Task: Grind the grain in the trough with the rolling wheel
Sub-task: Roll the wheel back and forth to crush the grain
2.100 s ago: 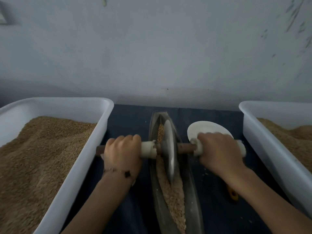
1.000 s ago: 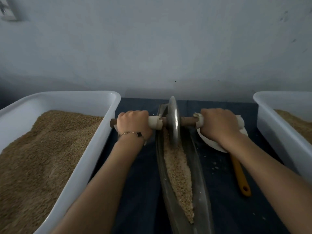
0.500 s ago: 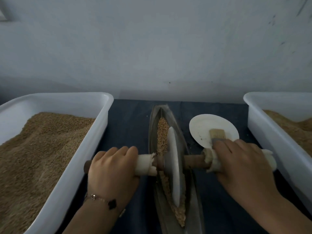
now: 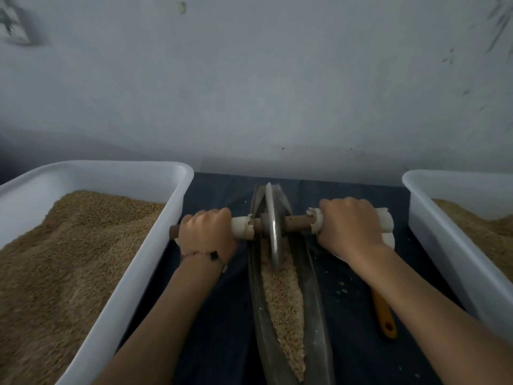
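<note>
Steel on grain: a person's left hand [image 4: 206,232] and right hand [image 4: 350,227], fingers curled tight round the padded ends of a wooden axle [image 4: 298,222], hold the rolling wheel [image 4: 273,226] upright near the far end of the trough [image 4: 319,315], which runs down the middle of the blue-covered table [image 4: 222,329]. The grain [image 4: 283,301] lying along the channel towards the near edge looks coarse and largely whole, so the grinding appears well short of done. White tubs [image 4: 133,287] of grain flank both sides.
</note>
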